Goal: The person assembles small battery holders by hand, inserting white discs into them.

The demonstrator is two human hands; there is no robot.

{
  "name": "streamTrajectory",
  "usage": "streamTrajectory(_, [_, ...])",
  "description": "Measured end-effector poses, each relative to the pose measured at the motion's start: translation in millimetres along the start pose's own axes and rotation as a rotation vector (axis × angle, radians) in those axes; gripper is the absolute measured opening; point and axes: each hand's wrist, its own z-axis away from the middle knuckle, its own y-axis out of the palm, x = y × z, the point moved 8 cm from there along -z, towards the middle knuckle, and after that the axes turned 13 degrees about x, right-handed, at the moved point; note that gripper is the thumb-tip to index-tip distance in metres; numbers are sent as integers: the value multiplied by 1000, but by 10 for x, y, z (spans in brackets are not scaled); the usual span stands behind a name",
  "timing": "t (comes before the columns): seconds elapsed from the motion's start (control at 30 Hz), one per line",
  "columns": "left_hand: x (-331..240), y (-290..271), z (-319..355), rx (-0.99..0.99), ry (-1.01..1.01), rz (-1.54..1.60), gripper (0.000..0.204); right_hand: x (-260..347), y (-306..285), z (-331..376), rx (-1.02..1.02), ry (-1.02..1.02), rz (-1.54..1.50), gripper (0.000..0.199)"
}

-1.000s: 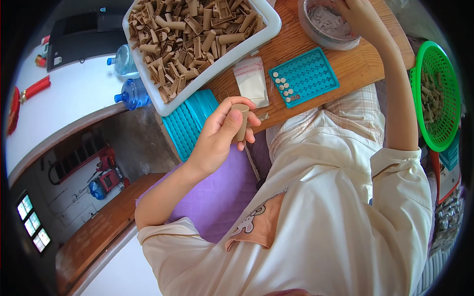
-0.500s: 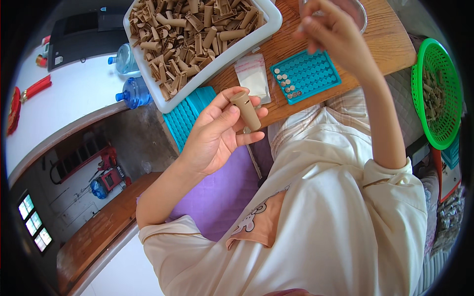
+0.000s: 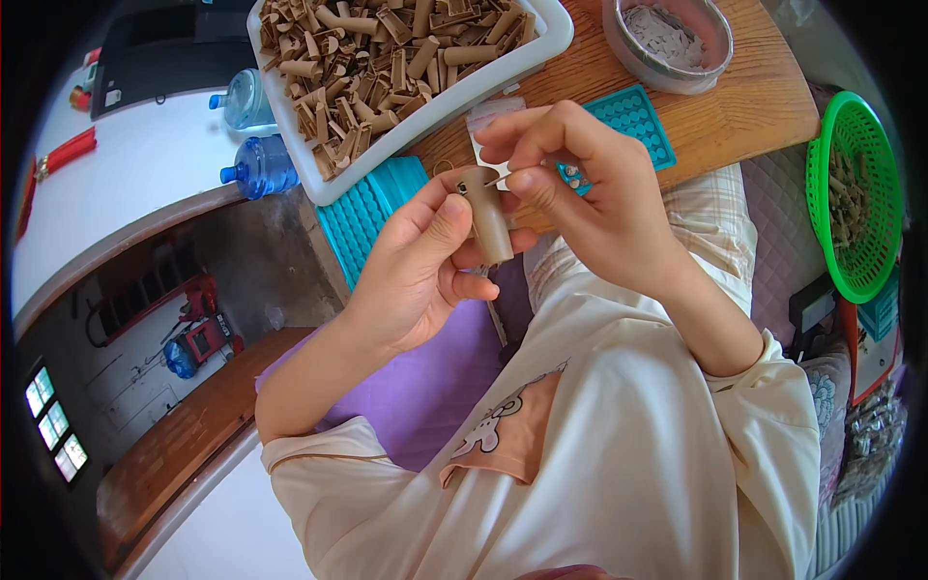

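My left hand (image 3: 396,275) is closed around a brown tapered plastic tube (image 3: 493,232), thumb on its side and fingers behind it. The tube stands tilted, with a small dark slot near its upper end. Close by that end, my right hand (image 3: 614,198) pinches a small thin piece (image 3: 497,180) between thumb and forefinger. The piece reaches the tube's edge; whether it touches cannot be made out. Partly behind my right hand lies a teal tray (image 3: 638,121) with rows of round pockets, a few small discs showing in it.
A white bin (image 3: 553,43) full of brown plastic parts stands at the back left. At the back right sits a bowl (image 3: 619,50) of pale flat pieces. Stacked teal trays (image 3: 353,227) lean beside the table (image 3: 764,87). A green basket (image 3: 884,193) with brown parts stands far right.
My right hand has come down and left from over the bowl to the tube, a small thin piece pinched in it. The left hand still holds the tube.
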Motion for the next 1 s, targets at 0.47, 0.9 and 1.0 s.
streamTrajectory(0.47, [133,-103,-20,-69,-69,53,34,-211,48,31,47,137,97,8])
streamTrajectory(0.9, [307,-127,-72,-80,-210,53,30,-431,55,203,227,439,19,4])
streamTrajectory(1.0, [168,-87,-119,-48,-127,50,30,-300,14,153,116,280,-42,2])
